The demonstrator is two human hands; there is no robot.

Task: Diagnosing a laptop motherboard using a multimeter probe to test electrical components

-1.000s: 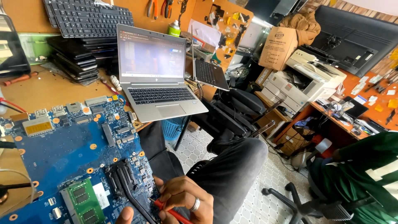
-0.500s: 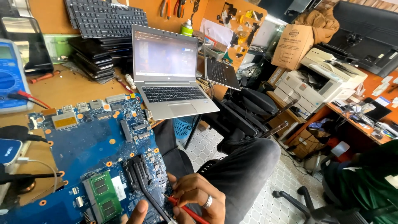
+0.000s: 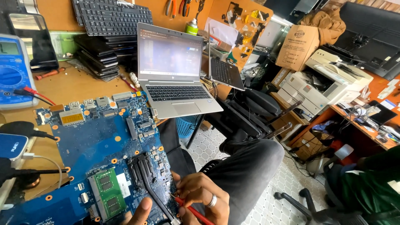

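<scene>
A blue laptop motherboard lies on the wooden bench, with a green memory module and a black heat pipe near its lower edge. My right hand, with a ring on one finger, holds a red probe against the board's lower right edge. Only the fingertips of my left hand show at the bottom edge, resting on the board beside the heat pipe. What else the left hand holds is hidden.
An open silver laptop sits behind the board. A blue multimeter with red and black leads stands at the left, stacked keyboards at the back. A black office chair, printer and cardboard box lie to the right.
The view has shifted left and down, so the bench and board slid right in the picture. My right hand stays on the red probe at the board's lower edge.
</scene>
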